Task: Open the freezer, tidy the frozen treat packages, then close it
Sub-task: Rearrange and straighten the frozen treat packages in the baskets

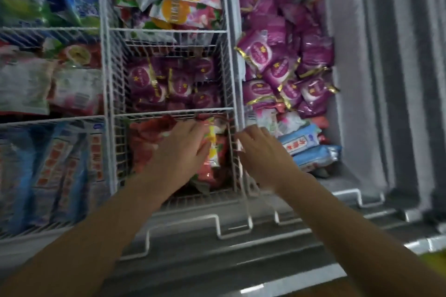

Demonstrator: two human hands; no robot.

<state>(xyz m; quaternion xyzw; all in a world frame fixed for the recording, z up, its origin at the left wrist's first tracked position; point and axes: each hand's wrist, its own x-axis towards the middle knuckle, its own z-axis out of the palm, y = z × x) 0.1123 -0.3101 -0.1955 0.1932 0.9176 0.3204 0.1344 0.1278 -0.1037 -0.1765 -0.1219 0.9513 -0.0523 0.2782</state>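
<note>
The chest freezer stands open below me, its white wire baskets (231, 113) full of frozen treat packages. My left hand (183, 149) reaches into the near middle basket and lies on red and pink packages (144, 137), its fingers against a yellow and pink wrapper (213, 149); a grip is not clear. My right hand (260, 152) hovers at that basket's right wire wall, fingers spread and bent, touching the wire or just above it. Purple packages (280, 70) fill the open right section, and more purple packages (173, 84) lie in the middle basket.
Blue packages (311, 149) lie at the near end of the right section. Left baskets hold blue and orange boxes (60, 164) and white and pink bags (48, 89). The frosted right wall (350, 79) and the near rim with wire hooks (217, 226) bound the space.
</note>
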